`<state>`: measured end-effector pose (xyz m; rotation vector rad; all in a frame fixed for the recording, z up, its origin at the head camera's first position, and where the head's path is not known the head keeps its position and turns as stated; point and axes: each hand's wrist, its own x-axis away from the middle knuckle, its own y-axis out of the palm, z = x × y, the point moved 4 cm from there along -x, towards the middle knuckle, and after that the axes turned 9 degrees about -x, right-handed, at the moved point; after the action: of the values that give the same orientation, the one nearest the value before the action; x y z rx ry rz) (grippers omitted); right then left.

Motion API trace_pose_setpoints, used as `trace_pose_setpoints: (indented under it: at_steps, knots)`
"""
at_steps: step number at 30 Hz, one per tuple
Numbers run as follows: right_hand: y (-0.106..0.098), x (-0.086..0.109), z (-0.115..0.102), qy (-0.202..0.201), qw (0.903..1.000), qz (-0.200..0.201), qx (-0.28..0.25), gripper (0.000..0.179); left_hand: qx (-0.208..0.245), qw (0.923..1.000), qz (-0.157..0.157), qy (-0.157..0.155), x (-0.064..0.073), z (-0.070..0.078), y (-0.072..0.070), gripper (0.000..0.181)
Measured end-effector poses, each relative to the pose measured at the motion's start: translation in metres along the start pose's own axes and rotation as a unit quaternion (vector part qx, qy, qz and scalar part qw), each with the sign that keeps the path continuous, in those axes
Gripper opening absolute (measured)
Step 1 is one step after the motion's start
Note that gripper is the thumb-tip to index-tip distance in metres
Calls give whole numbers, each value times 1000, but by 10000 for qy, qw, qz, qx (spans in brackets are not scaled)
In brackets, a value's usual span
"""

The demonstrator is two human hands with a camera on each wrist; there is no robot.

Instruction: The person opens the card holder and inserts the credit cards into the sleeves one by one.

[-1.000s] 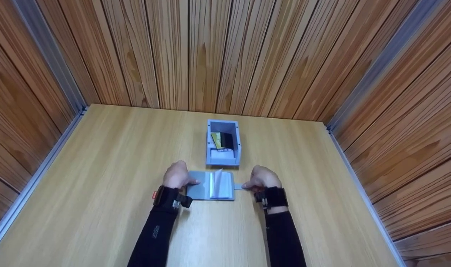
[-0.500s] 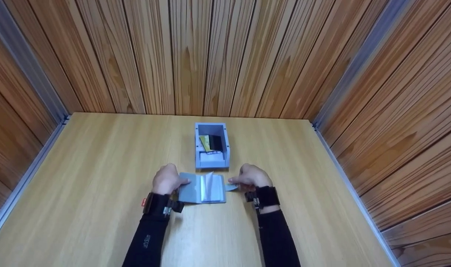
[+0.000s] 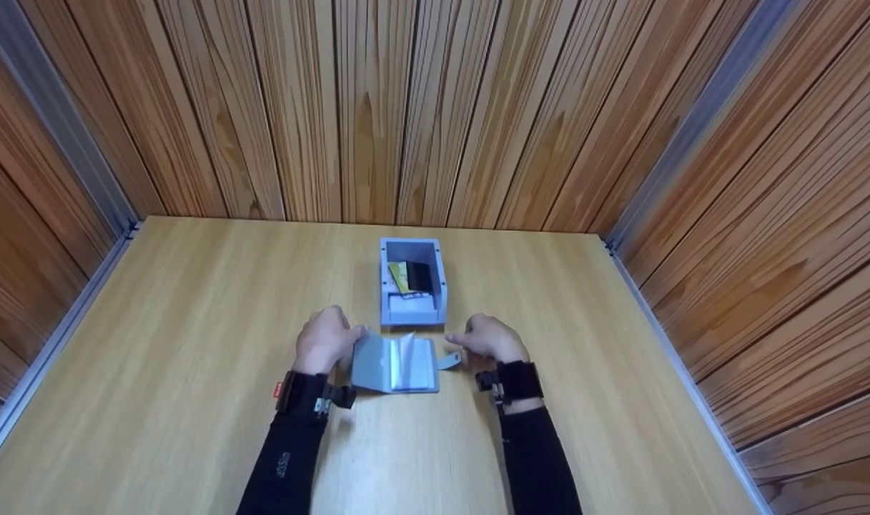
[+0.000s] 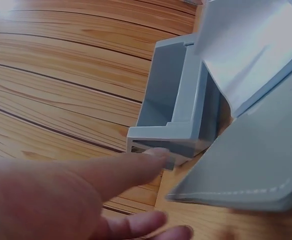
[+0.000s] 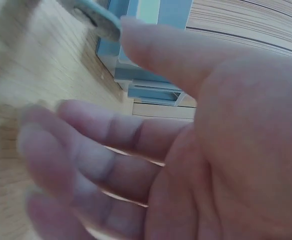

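Note:
A grey-blue card holder (image 3: 371, 366) lies spread on the table in the head view, its clear plastic sleeves (image 3: 414, 365) showing and one sleeve standing up. Its left cover tilts up off the table. At that cover's upper left corner is my left hand (image 3: 324, 340); in the left wrist view its thumb stretches out beside the cover (image 4: 256, 155), fingers apart below. From the holder's right side a snap strap (image 3: 450, 360) sticks out, tip raised. My right hand (image 3: 493, 337) is beside it, thumb tip right at the strap's end (image 5: 105, 27), the other fingers loosely bent and holding nothing.
Just behind the card holder stands a light blue bin (image 3: 413, 318) with a few cards (image 3: 418, 276) inside, one black and one yellow-green. Wood-plank walls (image 3: 377, 107) enclose the wooden table (image 3: 213, 300) at the back and sides.
The right hand has let go of the strap, which now bends upward. The left thumb has come off the cover's inner face to its corner, and the cover has lifted. The head view has shifted.

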<state>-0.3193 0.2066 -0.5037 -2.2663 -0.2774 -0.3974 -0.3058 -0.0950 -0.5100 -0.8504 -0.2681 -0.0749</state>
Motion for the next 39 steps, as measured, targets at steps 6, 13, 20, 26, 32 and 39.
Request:
trace_pose_setpoints:
  at_steps: [6, 13, 20, 26, 32, 39]
  knots:
    - [-10, -3, -13, -653, 9921, 1071, 94, 26, 98, 9844, 1171, 1308, -1, 13, -9, 38]
    - [-17, -1, -49, -1519, 9607, 2323, -61, 13, -68, 9648, 1646, 2050, 12, 38, -6, 25]
    - [-14, -31, -114, -1789, 9534, 2355, 595, 14, -155, 9671, 1322, 2168, 17, 50, 4, 14]
    - [19, -71, -133, -1162, 9640, 1858, 1508, 20, -242, 9706, 1065, 2146, 18, 48, 16, 12]
    - [48, -100, -126, -661, 9619, 1726, 2017, 27, -371, 9687, 1059, 2212, 21, 47, 25, 10]
    - [57, -119, -134, -746, 9536, 1774, 2316, 23, -785, 9700, 1197, 1967, 24, 54, 27, 20]
